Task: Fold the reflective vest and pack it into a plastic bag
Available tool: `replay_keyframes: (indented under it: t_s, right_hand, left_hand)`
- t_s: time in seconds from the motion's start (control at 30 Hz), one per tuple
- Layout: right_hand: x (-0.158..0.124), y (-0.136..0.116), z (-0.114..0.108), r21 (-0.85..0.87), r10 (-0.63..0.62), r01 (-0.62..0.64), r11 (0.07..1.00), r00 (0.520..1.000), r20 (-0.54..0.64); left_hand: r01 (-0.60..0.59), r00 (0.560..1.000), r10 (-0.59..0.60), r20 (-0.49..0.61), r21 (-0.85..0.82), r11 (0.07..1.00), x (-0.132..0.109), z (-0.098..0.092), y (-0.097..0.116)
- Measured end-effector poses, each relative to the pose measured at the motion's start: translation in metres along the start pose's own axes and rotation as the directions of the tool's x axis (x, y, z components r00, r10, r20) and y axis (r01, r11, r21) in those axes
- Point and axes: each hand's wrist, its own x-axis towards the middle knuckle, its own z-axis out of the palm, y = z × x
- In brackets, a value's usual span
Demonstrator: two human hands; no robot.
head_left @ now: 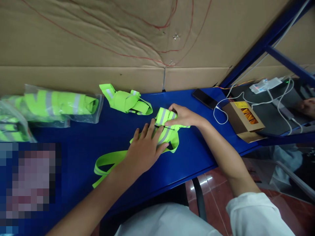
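Note:
A neon yellow-green reflective strap [174, 141] with silver stripes lies partly bunched on the blue table. My left hand [144, 147] rests on it, palm down, with the fingers spread. My right hand [184, 115] is closed around the folded part at its far right end, thumb and fingers on opposite sides. A loose tail of the strap loops out to the left, under and beside my left forearm. Beyond my hands, near the wall, lies a second bundled reflective strap [125, 101]. What lies beneath my left palm is hidden.
Clear plastic bags [61, 105] with more reflective gear lie at the left. A black phone [204, 98] on a white cable and an open cardboard box [242, 119] with orange contents are on the right. Cardboard [110, 78] lines the back; a blue metal frame [256, 49] stands right.

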Motion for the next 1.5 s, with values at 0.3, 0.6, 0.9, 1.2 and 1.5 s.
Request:
replay_keyframes:
  t_s: [0.3,0.6,0.9,1.2,1.5]
  right_hand:
    - [-0.007,-0.002,-0.015,-0.056,-0.071,0.072,0.996,0.997,0.019]
    - [-0.007,0.008,-0.008,-0.208,-0.079,0.040,0.977,0.980,-0.183]
    - [0.004,0.021,-0.008,-0.101,-0.034,0.020,0.995,0.989,-0.142]
    - [0.006,0.023,-0.008,-0.007,-0.027,0.026,1.000,0.995,-0.098]
    - [0.007,0.021,-0.006,0.012,-0.031,0.033,0.999,0.996,-0.088]
  left_hand:
    - [-0.099,0.995,0.099,-0.012,-0.043,0.994,-0.003,-0.005,0.000]
    - [-0.119,0.987,0.116,-0.115,-0.019,0.993,0.010,-0.005,0.011]
    - [-0.002,0.987,-0.025,-0.158,-0.169,0.986,0.036,-0.011,0.027]
    - [-0.034,0.999,0.023,-0.034,-0.368,0.929,0.036,-0.011,0.010]
    - [0.062,0.998,-0.055,0.029,-0.422,0.905,0.030,-0.026,0.008]
